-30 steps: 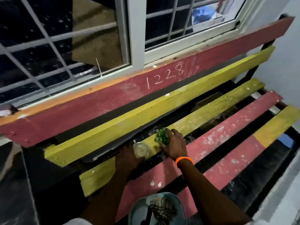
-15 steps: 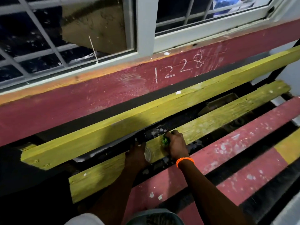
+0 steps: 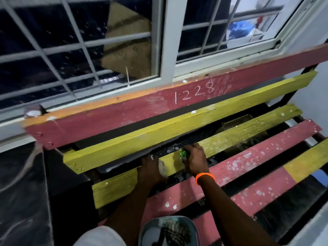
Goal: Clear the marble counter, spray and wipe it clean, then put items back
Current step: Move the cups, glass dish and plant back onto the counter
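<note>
Yellow-painted wooden slat (image 3: pixel 236 137) takes my left hand (image 3: pixel 150 170), closed round a small clear glass jar (image 3: pixel 161 168), and my right (image 3: pixel 194 159), pinching a green leafy bunch (image 3: pixel 183 154); I judge clearing barely underway, spraying and wiping ahead.

Home interior: barred window (image 3: pixel 79 50) behind painted slatted bench (image 3: pixel 177 128).

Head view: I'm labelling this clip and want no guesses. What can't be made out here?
- Green item: mostly covered by the right hand; what it is cannot be told.
- Clear container: half hidden behind the left hand; contents unclear.
- Surface under the slats: dark, seen only through gaps.
- Bowl: cut off by the bottom edge; contents blurred.
</note>
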